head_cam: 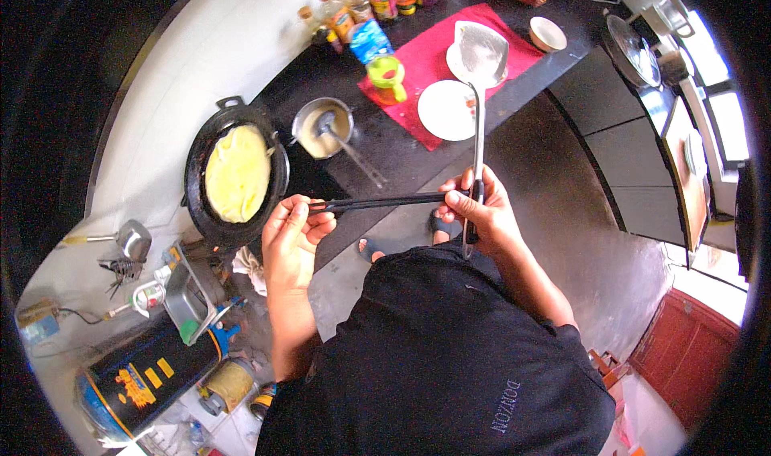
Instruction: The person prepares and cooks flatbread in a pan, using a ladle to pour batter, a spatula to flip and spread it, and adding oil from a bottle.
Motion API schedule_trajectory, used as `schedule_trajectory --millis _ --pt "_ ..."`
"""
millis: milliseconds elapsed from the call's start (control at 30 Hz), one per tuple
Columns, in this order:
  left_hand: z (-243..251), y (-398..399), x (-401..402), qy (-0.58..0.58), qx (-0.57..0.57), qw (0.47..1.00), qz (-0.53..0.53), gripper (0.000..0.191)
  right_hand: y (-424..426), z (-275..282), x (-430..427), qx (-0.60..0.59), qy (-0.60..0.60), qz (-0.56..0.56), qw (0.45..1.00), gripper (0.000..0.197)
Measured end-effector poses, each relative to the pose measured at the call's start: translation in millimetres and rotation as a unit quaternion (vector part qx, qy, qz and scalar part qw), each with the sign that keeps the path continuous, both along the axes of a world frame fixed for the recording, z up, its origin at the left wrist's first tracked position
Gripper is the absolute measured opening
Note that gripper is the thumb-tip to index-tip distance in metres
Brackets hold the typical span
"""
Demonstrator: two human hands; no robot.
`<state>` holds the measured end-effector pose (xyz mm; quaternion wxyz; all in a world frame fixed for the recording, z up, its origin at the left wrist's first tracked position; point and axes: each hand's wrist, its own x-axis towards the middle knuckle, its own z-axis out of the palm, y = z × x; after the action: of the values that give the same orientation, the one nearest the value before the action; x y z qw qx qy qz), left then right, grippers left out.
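Observation:
My right hand (485, 206) grips a metal wok spatula (480, 125) by its black handle, its broad blade pointing away from me. The same hand also pinches one end of a pair of black chopsticks (385, 201). Their other end is between the thumb and fingers of my left hand (295, 233), so they lie level across my front. To the left, a yellow, thin egg-like pancake (239, 173) covers the bottom of a black wok (279, 182). Beside the wok, a metal bowl (344, 114) holds pale batter and a ladle (355, 155).
A red cloth (415, 116) bears a white plate (443, 111) and a yellow-green plastic container (385, 76). Several bottles (337, 16) line the wall beside a blue packet (370, 40). A small bowl (548, 33) sits near the counter's edge. A gas-cylinder-like black tank (150, 378) is at lower left.

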<state>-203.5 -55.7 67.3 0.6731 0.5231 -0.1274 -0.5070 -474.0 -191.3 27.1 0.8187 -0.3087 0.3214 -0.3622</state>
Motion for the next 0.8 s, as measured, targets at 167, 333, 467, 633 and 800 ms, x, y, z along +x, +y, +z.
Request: schedule_trajectory --millis 167,333,467,633,800 --pt "-9.1 -42.6 -52.0 0.017 0.019 1.000 -0.015 0.023 -17.7 -7.9 -43.4 0.056 0.015 -0.045 0.997 0.025" --pt "-30.6 -73.6 -74.1 0.009 0.012 0.999 -0.046 0.022 -26.8 -26.9 -69.5 0.046 0.041 -0.069 0.996 0.022" --pt "-41.8 -102.1 -86.7 -0.025 0.008 0.998 -0.061 0.024 -31.7 -36.6 -85.3 0.053 0.082 -0.074 0.992 0.018" --pt "-46.0 -127.1 -105.5 -0.080 0.067 0.993 -0.053 0.048 -67.6 -66.5 -100.0 0.061 0.112 -0.147 0.981 0.018" --pt "-80.5 -90.8 -92.1 -0.052 0.098 0.983 -0.146 0.040 -161.2 -122.1 -108.8 -0.008 0.070 -0.304 0.950 0.019"
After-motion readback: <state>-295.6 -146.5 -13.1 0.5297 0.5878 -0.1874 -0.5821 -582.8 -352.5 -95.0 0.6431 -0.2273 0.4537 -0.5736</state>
